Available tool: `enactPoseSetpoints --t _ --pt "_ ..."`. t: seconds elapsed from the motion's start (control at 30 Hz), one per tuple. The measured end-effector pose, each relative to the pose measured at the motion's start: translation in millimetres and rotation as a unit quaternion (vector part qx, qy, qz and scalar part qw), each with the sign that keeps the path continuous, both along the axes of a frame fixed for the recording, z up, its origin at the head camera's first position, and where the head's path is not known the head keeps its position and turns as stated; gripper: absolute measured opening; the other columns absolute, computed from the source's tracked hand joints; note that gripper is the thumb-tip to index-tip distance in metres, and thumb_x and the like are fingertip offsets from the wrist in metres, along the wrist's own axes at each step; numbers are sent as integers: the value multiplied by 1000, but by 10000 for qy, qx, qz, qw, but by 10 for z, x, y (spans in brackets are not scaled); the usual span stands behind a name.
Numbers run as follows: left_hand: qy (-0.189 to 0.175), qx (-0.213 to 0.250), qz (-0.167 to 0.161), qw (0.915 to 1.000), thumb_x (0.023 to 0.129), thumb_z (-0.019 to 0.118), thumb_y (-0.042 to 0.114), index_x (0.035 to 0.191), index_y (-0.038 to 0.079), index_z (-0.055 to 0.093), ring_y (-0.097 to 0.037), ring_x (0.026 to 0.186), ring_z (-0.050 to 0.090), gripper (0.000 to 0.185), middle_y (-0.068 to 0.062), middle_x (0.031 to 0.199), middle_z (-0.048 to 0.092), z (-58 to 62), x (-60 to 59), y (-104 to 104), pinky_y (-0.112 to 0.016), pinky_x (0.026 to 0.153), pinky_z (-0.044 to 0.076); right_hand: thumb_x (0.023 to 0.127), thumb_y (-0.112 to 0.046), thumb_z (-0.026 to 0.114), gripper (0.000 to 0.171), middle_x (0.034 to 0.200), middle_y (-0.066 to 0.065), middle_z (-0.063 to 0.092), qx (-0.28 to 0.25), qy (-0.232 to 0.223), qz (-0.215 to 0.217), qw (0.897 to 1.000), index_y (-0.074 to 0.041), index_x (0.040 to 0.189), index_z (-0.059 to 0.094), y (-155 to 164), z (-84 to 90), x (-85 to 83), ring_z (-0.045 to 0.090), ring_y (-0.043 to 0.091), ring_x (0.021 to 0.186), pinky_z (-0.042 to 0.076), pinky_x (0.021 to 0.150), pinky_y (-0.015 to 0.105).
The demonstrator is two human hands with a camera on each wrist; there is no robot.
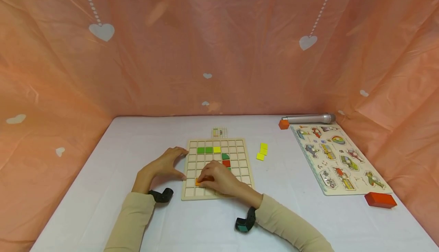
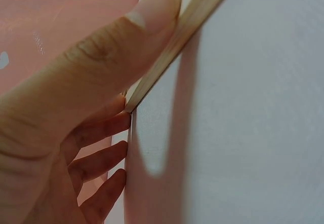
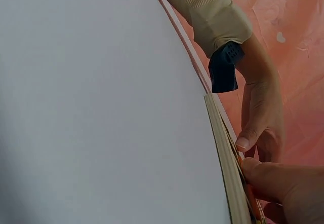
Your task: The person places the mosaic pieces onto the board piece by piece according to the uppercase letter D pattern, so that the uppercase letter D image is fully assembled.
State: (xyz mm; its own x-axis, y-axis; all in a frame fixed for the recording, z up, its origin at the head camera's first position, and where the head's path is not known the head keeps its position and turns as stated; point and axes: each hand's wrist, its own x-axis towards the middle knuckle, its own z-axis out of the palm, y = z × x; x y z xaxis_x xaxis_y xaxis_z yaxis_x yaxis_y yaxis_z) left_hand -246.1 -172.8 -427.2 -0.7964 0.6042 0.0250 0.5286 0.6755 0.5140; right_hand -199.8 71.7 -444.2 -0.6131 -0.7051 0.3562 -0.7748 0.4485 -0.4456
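The person is working on a wooden grid board [image 1: 218,168] lying on the white table [image 1: 103,191], near the middle of the near half. The right hand [image 1: 219,178] is resting over the near-left part of the board, its fingertips pinching an orange tile [image 1: 199,182] that is sitting in or just above a cell in the near rows; whether it is fully seated cannot be told. The left hand [image 1: 166,164] is bracing the board's left edge, fingers spread and lightly curved, with the thumb [image 2: 147,16] pressing against the rim, as the left wrist view is showing. Judging by the layout, the work is at an early stage: only a few cells are filled, namely two green tiles [image 1: 204,150] and a yellow tile [image 1: 217,150] in the second far row, plus a green piece [image 1: 225,156] and a red piece [image 1: 226,163] near the centre. Most cells are remaining open. Three loose yellow tiles [image 1: 262,151] are waiting on the table just right of the board. A small pattern card [image 1: 219,132] is lying just beyond the board's far edge.
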Motion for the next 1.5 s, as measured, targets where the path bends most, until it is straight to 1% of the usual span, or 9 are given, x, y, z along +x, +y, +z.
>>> enactPoseSetpoints --t 0.13,0.27,0.37,0.53,0.7,0.9,1.13,1.27,1.5 --pt "9 14 -20 10000 62 86 33 130 -4 46 -38 123 38 88 -21 134 45 -2 -1 -10 -52 104 32 81 -25 73 12 92 -7 63 -72 48 -2 10000 -16 88 75 0 -11 -5 48 8 93 41 81 17" --pt "0 -25 -8 10000 62 85 33 131 -3 46 -38 124 38 87 -20 134 44 -12 -12 -10 -52 104 32 82 -27 71 20 101 -4 58 12 -36 -84 10000 -15 99 73 52 38 -42 47 10 98 42 83 21" --pt "50 -22 -27 10000 62 86 33 130 -4 47 -38 122 39 87 -21 133 45 -16 -16 -6 -52 104 32 85 -24 69 27 104 1 57 -139 -307 -174 9993 -12 108 69 142 110 -105 51 13 97 46 82 25" --pt "102 -39 -43 9999 61 86 32 130 -4 47 -38 121 39 87 -21 133 46 -3 -2 3 -51 104 32 85 -15 68 29 105 10 58 -503 -600 -315 9964 -3 112 66 407 238 -250 57 23 90 52 76 33" --pt "94 -57 -49 9999 61 86 31 130 -5 47 -38 120 39 87 -21 133 45 8 -1 13 -50 103 33 81 -8 71 28 106 11 61 -722 -445 -604 9946 -2 109 67 789 293 -410 58 25 85 54 71 35" --pt "103 -71 -43 9999 61 86 32 129 -5 47 -38 121 40 87 -21 132 46 6 -1 8 -51 104 33 79 -6 73 25 99 8 63 -632 -464 -1136 9904 -4 104 69 1247 289 -505 57 20 81 53 71 35" --pt "-49 -63 28 10000 61 86 32 131 -4 46 -38 123 38 88 -21 134 45 18 4 11 -52 105 31 75 -5 76 26 92 10 64 -570 -575 -1466 9859 -3 100 70 1636 201 -526 57 22 80 51 69 31" --pt "-10 -55 17 10000 61 86 33 130 -4 46 -39 123 38 88 -22 133 45 14 -6 17 -52 105 31 71 -9 80 29 87 6 63 -426 -671 -1712 9820 -4 99 71 1758 138 -544 52 17 75 45 65 23" --pt "-44 -36 38 10000 61 86 31 130 -4 46 -38 123 38 87 -21 133 46 12 6 12 -51 105 31 69 -13 82 32 87 4 60 -225 -1193 -2072 9707 -4 98 71 1801 107 -507 46 15 73 40 62 24"
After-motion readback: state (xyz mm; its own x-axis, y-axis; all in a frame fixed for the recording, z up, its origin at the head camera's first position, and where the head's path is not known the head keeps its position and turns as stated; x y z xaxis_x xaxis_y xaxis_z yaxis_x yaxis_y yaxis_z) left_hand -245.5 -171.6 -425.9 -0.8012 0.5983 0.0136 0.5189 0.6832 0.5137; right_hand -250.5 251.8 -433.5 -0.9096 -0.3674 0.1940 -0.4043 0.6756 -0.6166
